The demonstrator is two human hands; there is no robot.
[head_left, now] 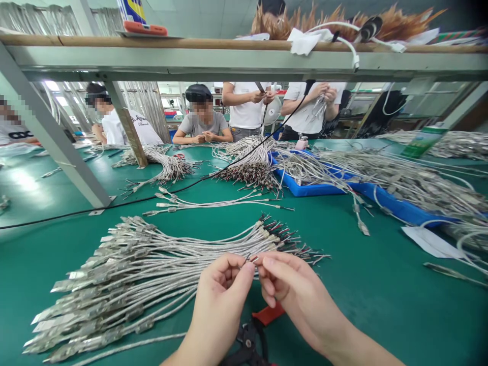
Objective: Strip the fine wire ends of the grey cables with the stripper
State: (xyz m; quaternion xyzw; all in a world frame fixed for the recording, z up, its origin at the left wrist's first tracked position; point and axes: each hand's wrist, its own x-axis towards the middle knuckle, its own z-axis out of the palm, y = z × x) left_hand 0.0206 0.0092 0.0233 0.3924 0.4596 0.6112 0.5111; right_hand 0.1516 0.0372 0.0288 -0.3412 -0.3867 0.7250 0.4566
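Observation:
My left hand (pixel 221 305) is closed in a pinch around the end of a white USB cable (pixel 133 346), whose cord trails out to the lower left. Thin dark and red wire ends (pixel 252 259) poke out between its thumb and forefinger. Fingertips of my right hand (pixel 295 295) meet them there, pinched on the wire ends. Below both hands lies a black hand tool with a red handle (pixel 270 314), like wire strippers, partly hidden by my left hand. A big bundle of white USB cables (pixel 171 264) spreads behind and left, plugs to the left, stripped ends to the right.
A few loose cables (pixel 213 202) lie behind the bundle. Blue trays (pixel 305 190) heaped with cables stand at right. A black cord (pixel 183 189) crosses the green table. Overhead runs a shelf beam (pixel 229 63) with a slanted post (pixel 64 137). Several people work across the table.

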